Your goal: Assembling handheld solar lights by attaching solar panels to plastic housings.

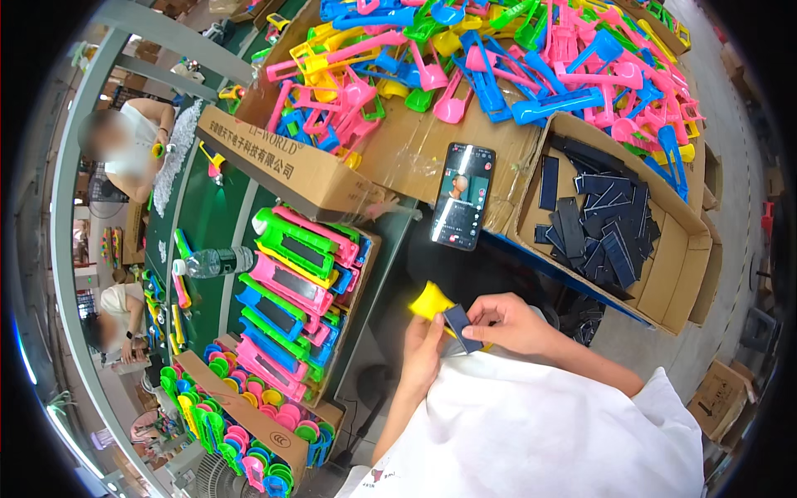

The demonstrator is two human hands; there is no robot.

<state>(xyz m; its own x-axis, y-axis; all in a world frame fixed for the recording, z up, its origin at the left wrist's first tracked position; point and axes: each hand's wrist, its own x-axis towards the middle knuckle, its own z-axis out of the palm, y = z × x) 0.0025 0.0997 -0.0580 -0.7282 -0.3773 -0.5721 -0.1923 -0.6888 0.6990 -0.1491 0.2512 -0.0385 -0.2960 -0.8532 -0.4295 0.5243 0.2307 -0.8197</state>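
My left hand [421,342] is closed around a yellow plastic part [430,300], whose wide end sticks up past the fingers. In my right hand [508,324], thumb and fingers pinch a small dark rectangular panel [462,326]. The panel lies against the yellow part and covers much of it, so I cannot tell whether it is seated in it. Both hands are close together in front of my white shirt. More dark panels [614,249] lie loose in an open cardboard box [682,270] to the right.
Pink, blue, green and yellow plastic parts [581,75] heap in a large carton [320,178] ahead. A lit phone [462,197] leans there. At left, similar parts with dark panels [290,278] stand in rows, near a bottle [217,261] and a green conveyor [203,195]. Two people work beyond.
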